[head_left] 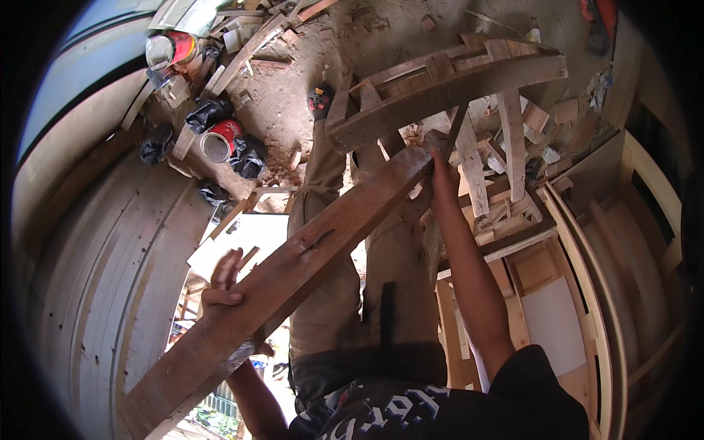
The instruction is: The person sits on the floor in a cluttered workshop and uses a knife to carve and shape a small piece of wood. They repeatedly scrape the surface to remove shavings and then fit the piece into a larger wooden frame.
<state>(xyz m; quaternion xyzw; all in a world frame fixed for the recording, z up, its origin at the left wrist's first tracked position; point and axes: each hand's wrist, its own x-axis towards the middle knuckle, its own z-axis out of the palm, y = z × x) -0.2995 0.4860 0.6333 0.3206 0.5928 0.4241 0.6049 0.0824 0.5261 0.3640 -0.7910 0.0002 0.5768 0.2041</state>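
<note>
A long, thick brown wooden beam point(301, 253) slants across my body, from the lower left up to the middle right. A small dark mark or split shows on its upper face. My left hand point(222, 284) supports the beam from beneath, its fingers and thumb showing past both long edges. At the beam's far end my right hand point(440, 167) grips its side, with most of the fingers hidden. Just beyond that hand is a curved wooden frame point(447, 92) with short crosspieces and legs. A thin dark strip near the right hand is too unclear to name.
Wood scraps point(499, 158) and dust cover the ground. Red cans point(220, 143) and black plastic bags point(249, 155) lie at the far left. Pale panels point(110, 293) stand along the left; wooden cabinet frames point(550, 293) stand at the right. My legs are beneath the beam.
</note>
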